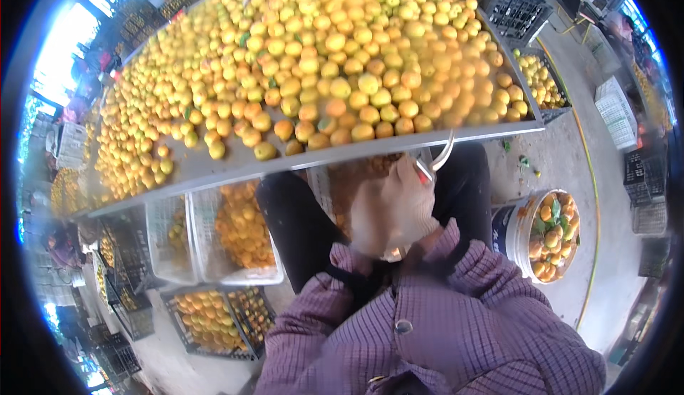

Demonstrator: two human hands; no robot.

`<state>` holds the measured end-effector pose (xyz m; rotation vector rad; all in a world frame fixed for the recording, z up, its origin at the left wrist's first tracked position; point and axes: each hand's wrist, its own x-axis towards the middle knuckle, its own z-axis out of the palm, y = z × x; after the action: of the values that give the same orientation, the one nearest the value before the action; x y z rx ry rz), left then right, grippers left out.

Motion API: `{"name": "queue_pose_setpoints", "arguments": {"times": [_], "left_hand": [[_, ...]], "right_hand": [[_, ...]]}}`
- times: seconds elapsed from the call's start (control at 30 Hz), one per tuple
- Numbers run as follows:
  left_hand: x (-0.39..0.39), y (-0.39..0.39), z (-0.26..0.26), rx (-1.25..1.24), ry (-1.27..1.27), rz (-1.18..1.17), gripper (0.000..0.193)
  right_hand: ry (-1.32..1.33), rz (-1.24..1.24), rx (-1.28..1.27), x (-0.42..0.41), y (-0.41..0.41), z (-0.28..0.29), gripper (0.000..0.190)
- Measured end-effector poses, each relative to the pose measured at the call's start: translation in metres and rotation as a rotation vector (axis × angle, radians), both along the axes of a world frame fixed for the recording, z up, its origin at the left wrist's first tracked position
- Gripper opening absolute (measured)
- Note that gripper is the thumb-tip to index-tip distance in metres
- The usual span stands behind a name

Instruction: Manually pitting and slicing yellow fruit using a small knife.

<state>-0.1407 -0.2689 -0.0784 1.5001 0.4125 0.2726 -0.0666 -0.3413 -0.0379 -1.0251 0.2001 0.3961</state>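
My right hand (414, 194), in a pale knitted glove, holds a small hand tool with a curved whitish part (444, 152) and a bit of red near the grip. What kind of tool it is cannot be made out. Close against it, my left hand (368, 218) is gloved too and blurred; its fingers and anything in them are hidden. Both hands are over my lap, just below the near edge of a metal sorting table (197, 173). Yellow-orange fruits (342, 88), seemingly apricots, are heaped on that table. Beneath my hands, a container (342, 181) between my knees is partly covered.
Left of my legs stand white plastic crates (195, 234) with orange fruit and a black crate (211, 320) of fruits. A white bucket (513, 234) of fruits and leaves is at my right. Black crates (515, 13) stand beyond the table's right corner. A yellow hose (585, 154) crosses the floor.
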Motion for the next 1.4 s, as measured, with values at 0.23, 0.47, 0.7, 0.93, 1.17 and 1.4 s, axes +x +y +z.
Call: {"name": "queue_pose_setpoints", "arguments": {"times": [0.23,0.47,0.7,0.93,1.17,1.4], "left_hand": [[0.015,0.006,0.007,-0.766,0.523,-0.090,0.055],[0.005,-0.007,-0.026,-0.052,0.123,0.125,0.057],[0.013,-0.001,-0.047,-0.414,-0.095,0.015,0.050],[0.016,0.009,-0.040,-0.794,-0.012,-0.066,0.065],[0.016,0.014,-0.009,-0.976,-0.290,-0.139,0.068],[0.017,0.015,-0.011,-1.088,-0.020,0.132,0.063]], "right_hand": [[0.000,0.036,-0.043,0.000,-0.009,0.011,0.024],[-0.185,0.085,-0.223,-0.008,-0.003,0.029,0.027],[-0.113,0.298,-0.183,-0.019,-0.010,0.031,0.019],[0.036,0.222,0.355,0.010,-0.016,0.018,0.043],[-0.640,0.485,-0.411,0.025,-0.035,0.029,0.020],[-1.014,0.875,-1.192,0.006,-0.025,0.029,0.040]]}}
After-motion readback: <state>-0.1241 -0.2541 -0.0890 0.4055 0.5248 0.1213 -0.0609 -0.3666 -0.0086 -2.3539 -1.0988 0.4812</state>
